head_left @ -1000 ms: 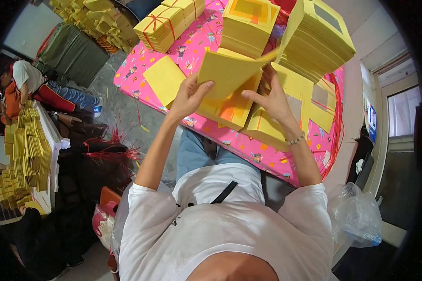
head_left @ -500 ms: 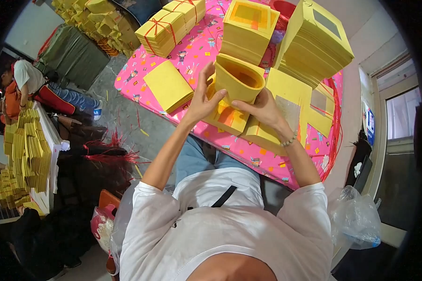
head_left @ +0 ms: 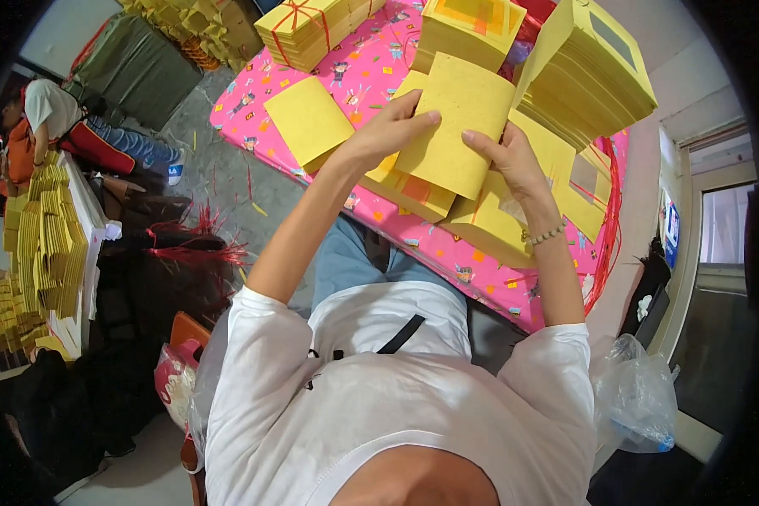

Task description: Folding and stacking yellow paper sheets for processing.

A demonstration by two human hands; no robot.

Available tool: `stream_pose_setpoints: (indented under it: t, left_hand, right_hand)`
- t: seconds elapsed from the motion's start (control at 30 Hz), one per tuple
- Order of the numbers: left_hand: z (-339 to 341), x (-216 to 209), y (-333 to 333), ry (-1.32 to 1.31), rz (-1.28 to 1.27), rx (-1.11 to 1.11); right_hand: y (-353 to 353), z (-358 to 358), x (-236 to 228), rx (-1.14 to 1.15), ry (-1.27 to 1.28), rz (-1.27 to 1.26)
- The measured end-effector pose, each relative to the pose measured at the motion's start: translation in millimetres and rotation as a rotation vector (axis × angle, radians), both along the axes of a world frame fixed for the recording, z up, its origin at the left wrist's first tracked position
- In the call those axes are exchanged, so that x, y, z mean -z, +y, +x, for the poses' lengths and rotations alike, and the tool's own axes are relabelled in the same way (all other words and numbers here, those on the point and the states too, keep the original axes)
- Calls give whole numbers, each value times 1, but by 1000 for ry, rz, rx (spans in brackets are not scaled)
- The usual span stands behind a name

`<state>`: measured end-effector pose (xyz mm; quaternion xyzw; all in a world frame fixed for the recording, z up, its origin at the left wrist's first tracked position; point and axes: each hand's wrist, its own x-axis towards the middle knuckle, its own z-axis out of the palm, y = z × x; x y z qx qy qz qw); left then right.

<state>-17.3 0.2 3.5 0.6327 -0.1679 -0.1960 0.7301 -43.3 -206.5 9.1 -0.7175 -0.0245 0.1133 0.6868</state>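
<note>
Between my two hands is a yellow paper sleeve (head_left: 457, 110), its broad plain face turned up and tilted. My left hand (head_left: 384, 135) grips its left edge, thumb lying on the face. On the opposite edge my right hand (head_left: 516, 160) has its thumb in front and its fingers behind, partly hidden. Just below the sleeve lies a yellow paper stack with orange patches (head_left: 417, 196), largely covered by it. Another yellow stack (head_left: 502, 232) is under my right wrist. A plain yellow stack (head_left: 309, 118) sits left of my left hand.
A pink patterned cloth (head_left: 253, 110) covers the table. Tall yellow stacks (head_left: 586, 80) stand at the far right, and a bundle tied with red string (head_left: 304, 38) at the far left. Red strings (head_left: 613, 228) hang over the right edge. Left, a person (head_left: 59, 118) sits beside another table.
The sleeve, earlier upright with its rounded opening showing, has been tipped so its flat face shows. My hands have shifted along its edges, and the whole view has moved slightly.
</note>
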Motion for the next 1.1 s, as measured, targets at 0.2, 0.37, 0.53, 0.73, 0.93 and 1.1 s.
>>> stream_pose_setpoints:
  t: [0.2, 0.37, 0.53, 0.73, 0.93, 1.1]
  left_hand:
    - [10, 5, -4, 174, 70, 39]
    - [11, 3, -9, 254, 52, 34]
    - [13, 8, -10, 288, 19, 29]
    - [11, 5, -10, 336, -74, 28]
    - [2, -7, -12, 341, 7, -94]
    - [-9, 10, -12, -86, -131, -162]
  right_hand:
    - [-6, 0, 7, -20, 141, 131]
    - [-8, 0, 7, -57, 226, 246]
    - [-6, -2, 3, -69, 230, 265]
    - [-5, 1, 5, -63, 152, 227]
    - [-2, 2, 6, -65, 74, 144]
    - [9, -3, -1, -72, -82, 60]
